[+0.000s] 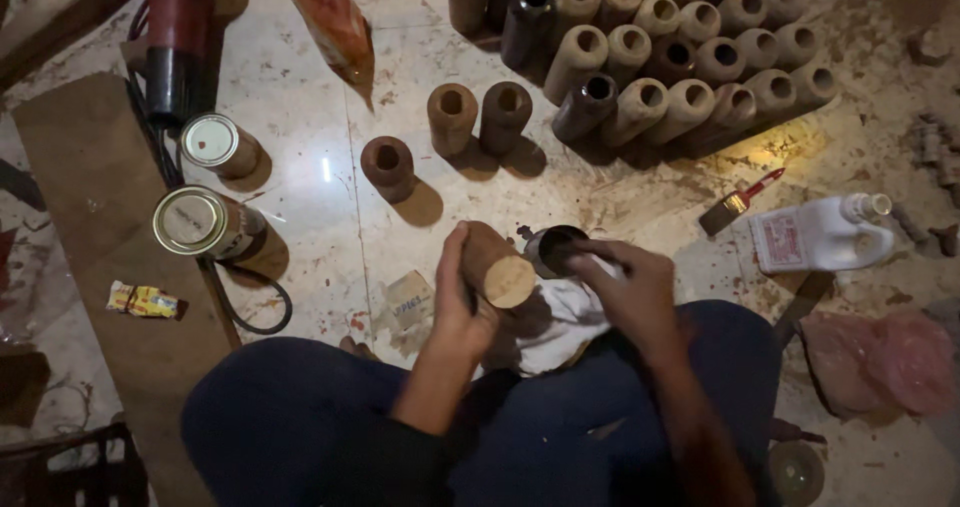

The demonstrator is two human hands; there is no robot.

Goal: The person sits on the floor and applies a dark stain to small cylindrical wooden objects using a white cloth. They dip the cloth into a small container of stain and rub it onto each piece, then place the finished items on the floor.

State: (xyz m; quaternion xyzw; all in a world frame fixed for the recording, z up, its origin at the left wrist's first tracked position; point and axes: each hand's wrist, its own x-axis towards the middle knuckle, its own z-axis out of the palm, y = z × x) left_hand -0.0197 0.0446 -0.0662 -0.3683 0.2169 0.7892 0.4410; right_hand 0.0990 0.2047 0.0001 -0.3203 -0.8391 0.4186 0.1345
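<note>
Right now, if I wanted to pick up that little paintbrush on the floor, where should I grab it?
Probably by the red handle of the paintbrush, coming from above on the side near the white plastic jug. The brush lies flat with its handle pointing up and right, and that end is thin and bare. The bristle end looks dark, maybe wet.

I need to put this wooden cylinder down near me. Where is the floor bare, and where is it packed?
Bare floor lies between the two tins and the three loose wooden cups, and right of the small dark pot up to the paintbrush. It is crowded at the stacked cups and around the white jug. The left hand holds the wooden cylinder; the right hand holds a white cloth.
</note>
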